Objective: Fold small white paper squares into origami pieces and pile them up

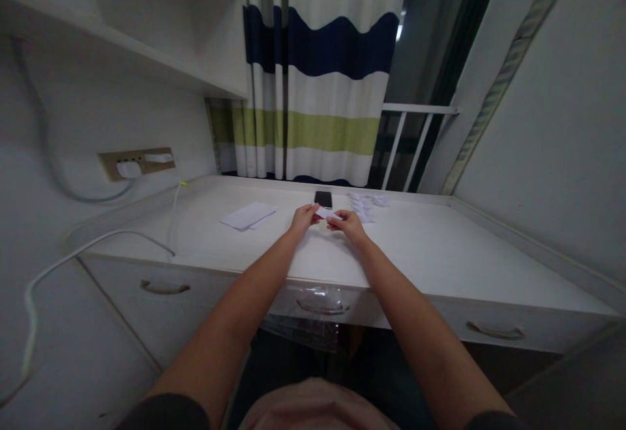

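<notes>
Between my two hands, just above the white desk, is a small piece of white paper [327, 212]. My left hand [306, 216] pinches its left end, and my right hand [348, 222] grips its right end. Behind the paper a black phone [323, 199] lies flat on the desk. To the right of the phone, several small folded white paper pieces [360, 207] sit close together in rows. A stack of flat white paper sheets [248, 215] rests on the desk to the left of my hands.
The white desk [430, 247] has drawers with handles along its front. A white cable [112, 234] crosses the left end, below a wall socket [137, 164] with plugs in it. A striped curtain [332, 91] hangs behind the desk, and a shelf [147, 45] juts out at upper left.
</notes>
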`<action>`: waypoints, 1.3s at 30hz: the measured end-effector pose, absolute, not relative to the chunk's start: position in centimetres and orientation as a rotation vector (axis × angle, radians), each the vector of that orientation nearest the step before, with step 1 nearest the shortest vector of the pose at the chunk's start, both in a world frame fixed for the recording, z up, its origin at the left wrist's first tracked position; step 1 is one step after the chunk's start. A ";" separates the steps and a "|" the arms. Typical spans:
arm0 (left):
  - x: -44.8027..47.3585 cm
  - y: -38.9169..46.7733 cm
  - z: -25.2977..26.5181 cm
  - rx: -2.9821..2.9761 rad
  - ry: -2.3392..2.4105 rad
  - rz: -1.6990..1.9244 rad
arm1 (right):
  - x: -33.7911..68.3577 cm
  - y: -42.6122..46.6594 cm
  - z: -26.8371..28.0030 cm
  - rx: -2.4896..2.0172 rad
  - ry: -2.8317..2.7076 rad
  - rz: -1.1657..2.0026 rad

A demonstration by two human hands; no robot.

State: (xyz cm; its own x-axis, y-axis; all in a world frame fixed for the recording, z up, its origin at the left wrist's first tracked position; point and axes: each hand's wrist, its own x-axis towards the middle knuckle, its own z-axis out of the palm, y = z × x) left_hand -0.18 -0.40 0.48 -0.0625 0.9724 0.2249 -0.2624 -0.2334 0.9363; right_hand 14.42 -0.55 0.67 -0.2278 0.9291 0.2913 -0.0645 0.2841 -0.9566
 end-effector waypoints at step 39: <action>-0.4 -0.4 0.3 1.590 1.607 1.759 | 14.1 -1.1 0.5 -0.838 -1.511 1.516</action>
State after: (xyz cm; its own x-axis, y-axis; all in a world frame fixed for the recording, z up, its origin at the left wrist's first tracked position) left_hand -0.43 -0.39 0.32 -0.3573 0.7789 0.5154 0.4431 -0.3444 0.8277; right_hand 14.10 -1.06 0.49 -0.4443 0.8913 0.0900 -0.0930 0.0540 -0.9942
